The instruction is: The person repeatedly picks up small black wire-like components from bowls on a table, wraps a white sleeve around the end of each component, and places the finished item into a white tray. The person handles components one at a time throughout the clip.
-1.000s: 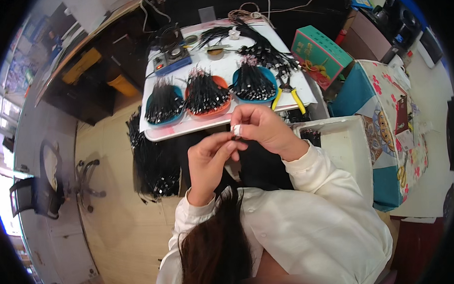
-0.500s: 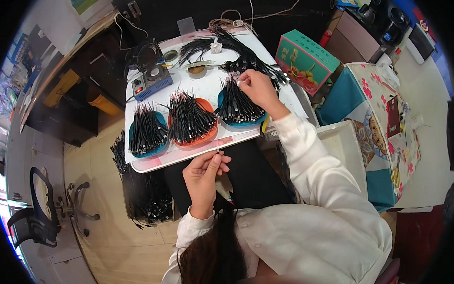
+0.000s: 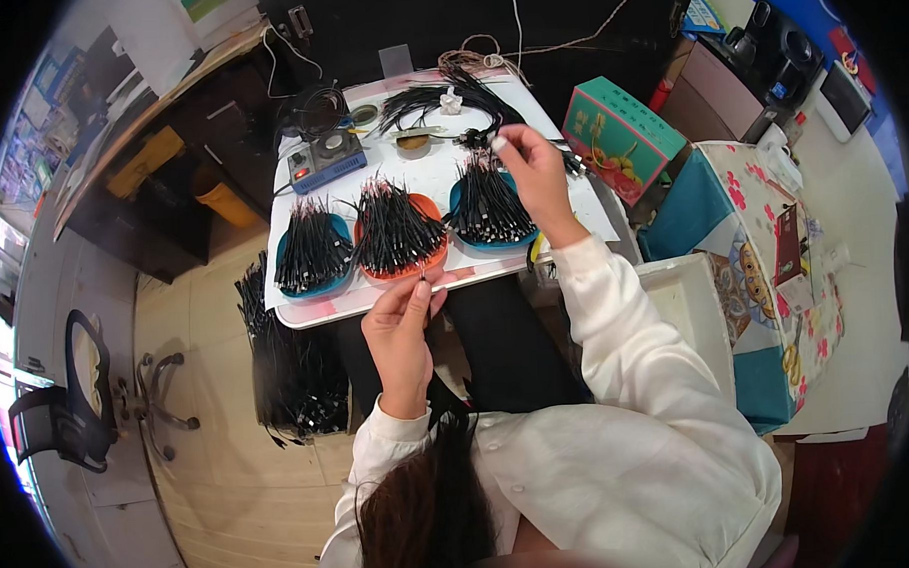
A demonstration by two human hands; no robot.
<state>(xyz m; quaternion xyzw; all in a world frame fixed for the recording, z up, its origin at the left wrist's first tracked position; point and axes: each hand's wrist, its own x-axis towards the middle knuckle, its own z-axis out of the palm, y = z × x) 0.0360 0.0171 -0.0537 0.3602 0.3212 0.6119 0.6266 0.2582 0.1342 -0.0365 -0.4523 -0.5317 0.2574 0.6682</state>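
My left hand is at the table's front edge, thumb and fingers pinched on a thin cable, whose fine tip sticks up. The rest of that cable is hidden. My right hand is above the right side of the right blue bowl, with its fingertips closed beside loose black cables; whatever they hold is too small to make out. Short black cables with reddish wire ends and metal plugs fill this bowl, the middle orange bowl and the left blue bowl.
A blue control box and a round tin stand behind the bowls. Long black cables lie at the back. More cables hang left of the table. A green carton and a white bin are at the right.
My right hand has lifted slightly away from the right bowl's cables. My left hand has come up closer to the table edge. The whole view has shifted a little.
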